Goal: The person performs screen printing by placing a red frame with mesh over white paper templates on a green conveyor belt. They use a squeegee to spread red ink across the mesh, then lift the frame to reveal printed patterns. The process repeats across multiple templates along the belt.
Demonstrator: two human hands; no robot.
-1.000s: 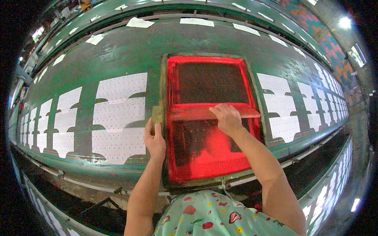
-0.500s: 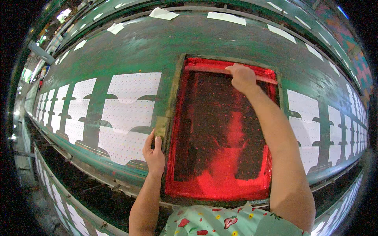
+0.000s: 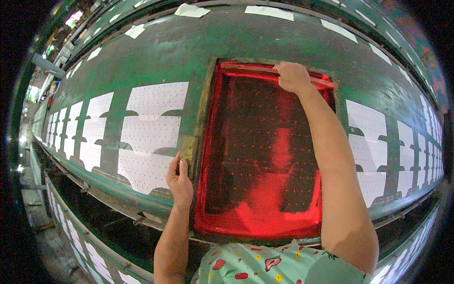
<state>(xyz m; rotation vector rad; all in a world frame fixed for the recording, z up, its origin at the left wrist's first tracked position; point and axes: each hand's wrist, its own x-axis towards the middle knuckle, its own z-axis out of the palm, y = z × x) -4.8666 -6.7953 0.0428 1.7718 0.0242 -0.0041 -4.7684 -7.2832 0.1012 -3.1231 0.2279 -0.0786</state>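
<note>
A screen-printing frame (image 3: pixel 204 120) lies on the long green table, its dark mesh smeared with bright red ink (image 3: pixel 265 203), thickest along the near end. At the far end, my right hand (image 3: pixel 293 77) is closed on the top of a squeegee (image 3: pixel 246 71), which lies across the frame and is coated in red. My left hand (image 3: pixel 180 184) grips a yellowish block (image 3: pixel 188 147) on the frame's left side, thumb on top and fingers partly hidden. My right forearm covers part of the frame's right side.
White cut sheets with small coloured dots (image 3: pixel 153 118) lie in a row to the left, and more dotted sheets (image 3: pixel 366 137) to the right. Blank white paper pieces (image 3: pixel 269 13) are along the table's far edge. Parallel tables stand beyond and behind.
My right hand and the squeegee have moved slightly farther away, closer to the frame's far rim. My left hand stays at the block. The whole view has shifted a little.
</note>
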